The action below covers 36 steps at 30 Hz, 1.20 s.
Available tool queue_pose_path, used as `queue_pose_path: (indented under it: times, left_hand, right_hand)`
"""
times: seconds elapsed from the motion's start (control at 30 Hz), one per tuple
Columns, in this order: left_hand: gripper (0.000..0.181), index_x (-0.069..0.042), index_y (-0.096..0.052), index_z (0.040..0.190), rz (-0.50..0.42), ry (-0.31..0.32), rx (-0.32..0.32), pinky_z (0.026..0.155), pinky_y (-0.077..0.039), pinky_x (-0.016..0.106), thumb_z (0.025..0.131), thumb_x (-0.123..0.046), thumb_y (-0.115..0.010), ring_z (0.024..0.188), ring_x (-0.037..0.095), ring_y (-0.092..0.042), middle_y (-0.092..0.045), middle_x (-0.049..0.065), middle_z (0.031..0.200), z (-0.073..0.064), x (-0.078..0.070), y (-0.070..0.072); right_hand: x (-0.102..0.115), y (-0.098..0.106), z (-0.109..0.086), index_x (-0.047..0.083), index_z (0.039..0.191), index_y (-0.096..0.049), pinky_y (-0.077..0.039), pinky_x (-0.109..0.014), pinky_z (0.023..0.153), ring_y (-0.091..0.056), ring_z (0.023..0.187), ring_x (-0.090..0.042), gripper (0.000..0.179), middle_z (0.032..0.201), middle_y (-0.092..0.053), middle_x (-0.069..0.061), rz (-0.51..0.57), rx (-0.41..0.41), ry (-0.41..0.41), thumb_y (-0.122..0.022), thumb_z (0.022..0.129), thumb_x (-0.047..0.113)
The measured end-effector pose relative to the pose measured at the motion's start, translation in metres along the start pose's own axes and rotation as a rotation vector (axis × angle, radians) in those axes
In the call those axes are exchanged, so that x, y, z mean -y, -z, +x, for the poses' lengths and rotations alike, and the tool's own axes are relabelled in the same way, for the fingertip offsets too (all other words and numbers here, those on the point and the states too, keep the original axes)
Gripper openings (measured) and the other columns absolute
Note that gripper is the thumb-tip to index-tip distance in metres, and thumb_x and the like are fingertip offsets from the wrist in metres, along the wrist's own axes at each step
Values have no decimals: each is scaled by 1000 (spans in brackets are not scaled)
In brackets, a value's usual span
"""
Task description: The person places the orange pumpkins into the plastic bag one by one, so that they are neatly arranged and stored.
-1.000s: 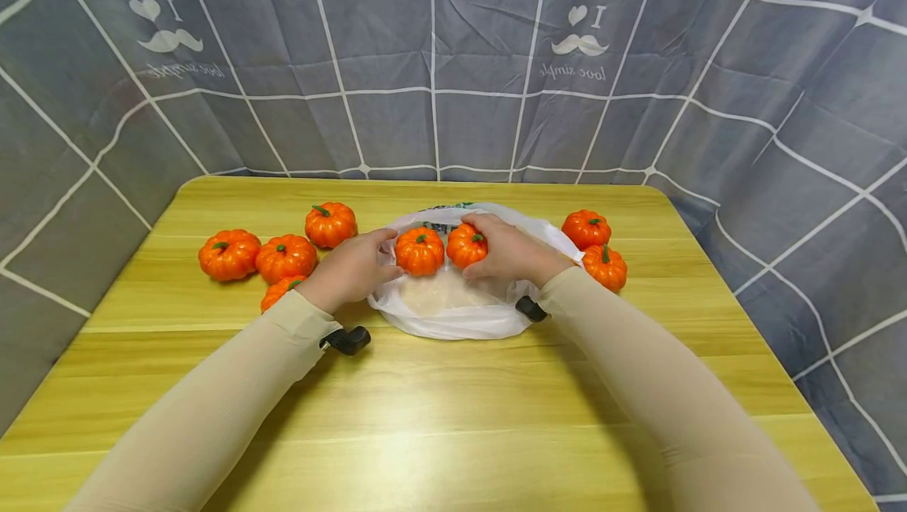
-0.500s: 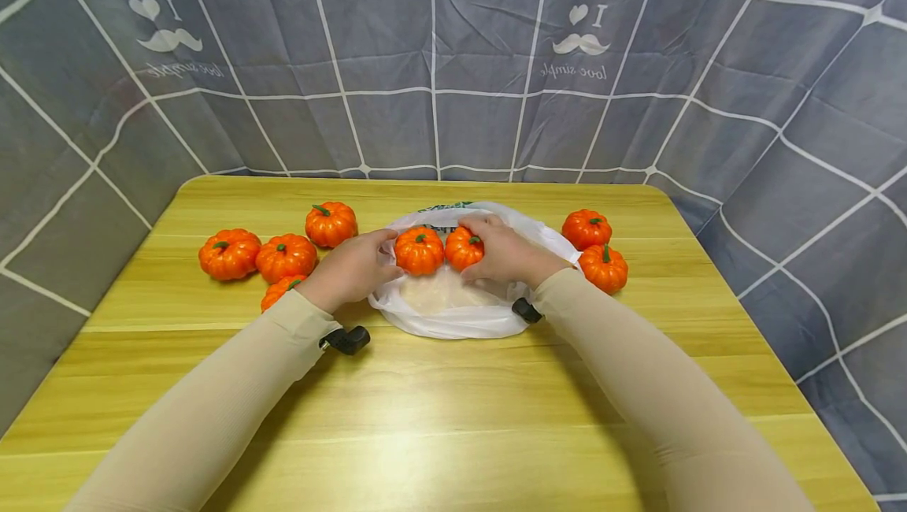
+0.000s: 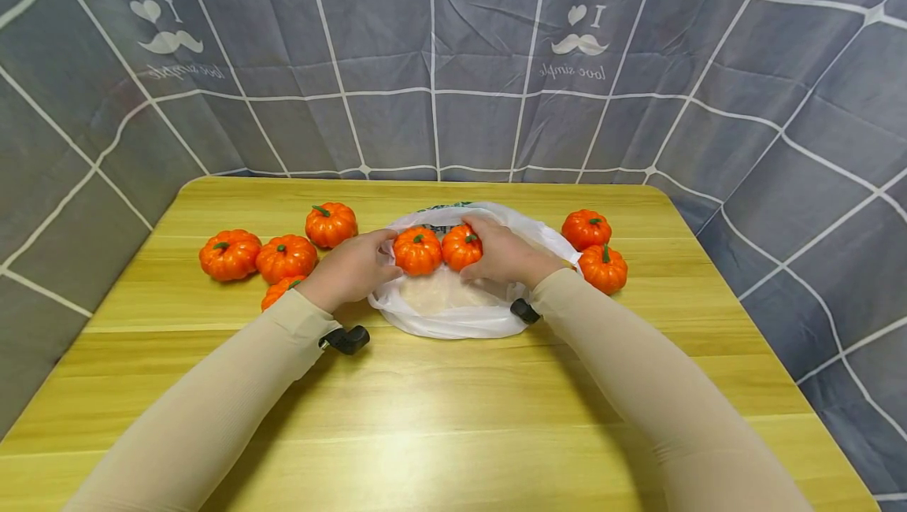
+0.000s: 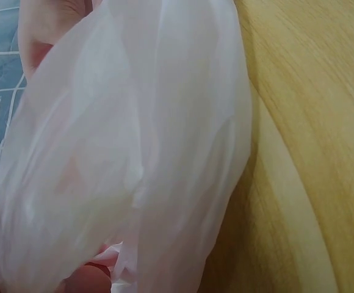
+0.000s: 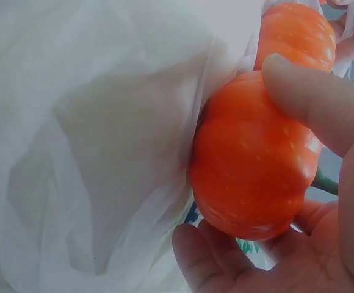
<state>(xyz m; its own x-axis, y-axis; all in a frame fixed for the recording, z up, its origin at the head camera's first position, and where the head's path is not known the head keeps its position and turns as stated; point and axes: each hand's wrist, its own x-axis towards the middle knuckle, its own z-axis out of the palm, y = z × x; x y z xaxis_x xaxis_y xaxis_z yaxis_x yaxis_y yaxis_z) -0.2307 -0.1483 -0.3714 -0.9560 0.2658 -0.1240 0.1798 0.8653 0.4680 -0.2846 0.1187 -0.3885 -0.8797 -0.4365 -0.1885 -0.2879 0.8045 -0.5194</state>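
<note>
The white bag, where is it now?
In the head view the bag lies mid-table between the left hand and the right hand, under two pumpkins.

A light wooden table (image 3: 453,417) is backed by a grey cloth (image 3: 432,63) with white grid lines and printed moustache marks, evenly lit
</note>
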Motion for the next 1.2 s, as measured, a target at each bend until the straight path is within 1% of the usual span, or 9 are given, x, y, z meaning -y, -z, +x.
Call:
queue_pose_path:
  times: [0.23,0.43,0.87,1.03,1.2]
  left_hand:
    - [73,-8,-44,160,4,6,6,96,-55,46,97,-32,-72,111,29,-66,-67,15,140,1,0,0]
    - [73,-7,-44,159,5,4,7,98,-55,47,97,-32,-73,112,30,-66,-66,16,140,2,1,-1]
    - [72,-8,-44,159,-3,3,-1,97,-56,47,97,-31,-73,114,31,-66,-67,16,139,1,0,-1]
    - [71,-8,-45,159,-7,10,1,96,-56,46,97,-31,-72,113,30,-66,-67,16,139,0,0,-2]
    - [71,-8,-44,159,-8,12,1,94,-56,44,97,-31,-72,110,29,-66,-67,16,139,0,-1,-1]
  right_hand:
    - [0,0,0,11,167,-24,-31,-46,129,-42,150,-34,107,167,-37,-15,15,-5,-1,-90,84,27]
    - [0,0,0,9,167,-24,-29,-46,129,-41,151,-33,106,168,-36,-14,23,2,6,-89,85,27]
    - [1,2,-3,11,168,-21,-27,-47,130,-36,155,-33,110,170,-33,-14,41,8,7,-90,84,28]
    - [0,2,-4,11,167,-23,-27,-48,130,-36,155,-35,107,170,-34,-13,24,-3,8,-89,86,28]
    - [3,5,-9,9,167,-25,-25,-47,131,-33,156,-35,104,171,-33,-13,-1,-17,27,-88,86,29]
